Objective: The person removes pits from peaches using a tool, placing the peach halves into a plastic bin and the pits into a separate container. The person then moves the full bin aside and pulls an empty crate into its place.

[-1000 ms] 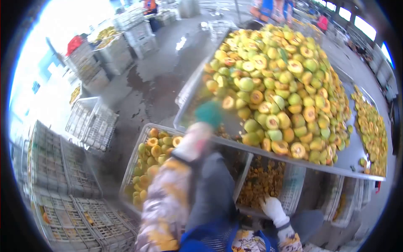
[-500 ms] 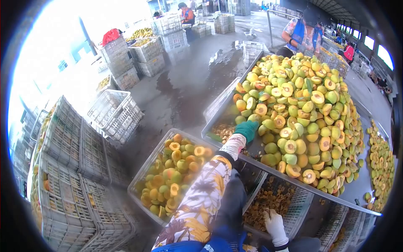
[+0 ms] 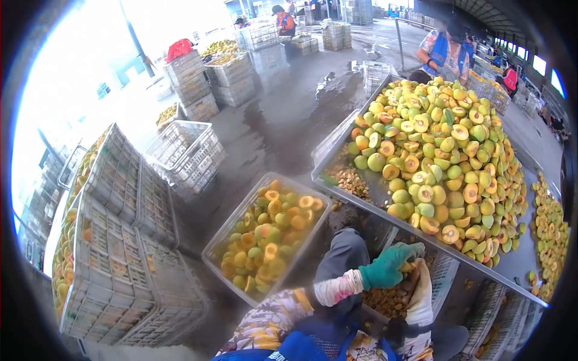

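Note:
My left hand (image 3: 384, 269), in a green glove, is closed around a yellow apricot piece (image 3: 409, 265) above a crate holding brown pits (image 3: 386, 299). My right hand (image 3: 420, 292), gloved in white, meets it there; its fingers are curled, and what they grip is hidden. Ahead stands a metal table with a raised rim (image 3: 415, 231), carrying a large heap of green-yellow halved apricots (image 3: 442, 162). Loose pits (image 3: 351, 182) lie at the table's near left corner. To the left of my knee is a plastic crate (image 3: 212, 251) of apricot halves.
Stacked grey crates (image 3: 111, 271) filled with fruit rise at the left. An open white crate (image 3: 188, 153) stands on the wet floor behind. Across the table a person in a blue vest (image 3: 442, 51) works. More crates (image 3: 484, 319) sit under the table.
My left hand has come back from the fruit heap to my right hand above the pit crate, bringing an apricot piece. My right hand has risen. The view has shifted slightly.

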### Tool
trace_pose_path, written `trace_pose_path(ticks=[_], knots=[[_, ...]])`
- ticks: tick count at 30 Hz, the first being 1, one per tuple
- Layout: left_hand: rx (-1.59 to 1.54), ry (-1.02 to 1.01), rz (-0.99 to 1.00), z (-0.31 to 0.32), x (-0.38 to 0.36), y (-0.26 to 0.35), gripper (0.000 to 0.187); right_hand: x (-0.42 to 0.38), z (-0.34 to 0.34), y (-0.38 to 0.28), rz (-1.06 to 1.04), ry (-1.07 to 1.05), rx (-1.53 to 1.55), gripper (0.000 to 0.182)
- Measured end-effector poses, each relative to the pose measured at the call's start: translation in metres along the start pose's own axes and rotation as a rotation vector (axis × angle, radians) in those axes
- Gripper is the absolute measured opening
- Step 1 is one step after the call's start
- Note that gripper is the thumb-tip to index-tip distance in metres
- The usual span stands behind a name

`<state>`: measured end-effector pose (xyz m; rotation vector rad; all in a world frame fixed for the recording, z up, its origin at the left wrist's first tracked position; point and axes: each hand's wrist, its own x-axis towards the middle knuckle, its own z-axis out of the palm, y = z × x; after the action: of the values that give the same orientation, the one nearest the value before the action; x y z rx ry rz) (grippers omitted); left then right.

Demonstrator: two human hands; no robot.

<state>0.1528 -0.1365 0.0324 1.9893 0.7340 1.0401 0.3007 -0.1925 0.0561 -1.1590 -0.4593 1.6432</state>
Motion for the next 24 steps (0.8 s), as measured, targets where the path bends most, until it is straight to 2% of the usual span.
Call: trace_pose_path(ticks=[3, 6, 7, 8, 9, 11, 12, 13, 16, 17, 18, 24], knots=[[-0.678, 0.369, -0.208, 0.007, -0.019, 0.032, 0.056, -0.004, -0.006, 0.01, -0.205, -0.064, -0.122, 0.024], [-1.138, 0.4, -0.459, 0.028, -0.037, 0.002, 0.046, -0.002, 0.003, 0.028, -0.553, -0.056, -0.407, 0.024], [-0.953, 0.325, -0.419, 0.025, -0.04, 0.004, 0.045, 0.002, 0.002, 0.036, -0.676, -0.024, -0.539, 0.026], [-1.339, 0.376, -0.574, 0.034, -0.041, -0.02, 0.041, 0.004, -0.009, 0.04, -0.757, 0.002, -0.712, 0.028], [-1.364, 0.524, -0.659, 0.03, -0.035, -0.002, 0.048, -0.006, -0.008, 0.034, -0.72, 0.052, -0.817, 0.027], [-1.362, 0.651, -0.752, 0.025, -0.03, 0.015, 0.049, -0.027, -0.007, 0.021, -0.543, 0.106, -0.813, 0.025], [-1.38, 0.614, -0.725, 0.015, -0.032, 0.019, 0.05, -0.038, -0.004, 0.01, -0.421, 0.103, -0.696, 0.024], [-1.505, 0.542, -0.609, 0.011, -0.037, 0.015, 0.051, -0.045, -0.007, 0.006, -0.383, 0.135, -0.735, 0.023], [-1.186, 0.655, -0.622, 0.015, -0.03, 0.025, 0.052, -0.053, -0.012, 0.016, -0.658, 0.07, -1.119, 0.022], [-1.132, 0.591, -0.52, 0.018, -0.032, 0.022, 0.051, -0.06, 0.001, 0.013, -0.711, 0.016, -1.136, 0.02], [-1.133, 0.6, -0.508, 0.02, -0.033, 0.022, 0.049, -0.058, 0.007, 0.02, -0.825, 0.052, -1.197, 0.02], [-0.989, 0.625, -0.452, 0.024, -0.03, 0.034, 0.041, -0.041, 0.015, 0.036, -0.752, 0.073, -1.179, 0.022]])
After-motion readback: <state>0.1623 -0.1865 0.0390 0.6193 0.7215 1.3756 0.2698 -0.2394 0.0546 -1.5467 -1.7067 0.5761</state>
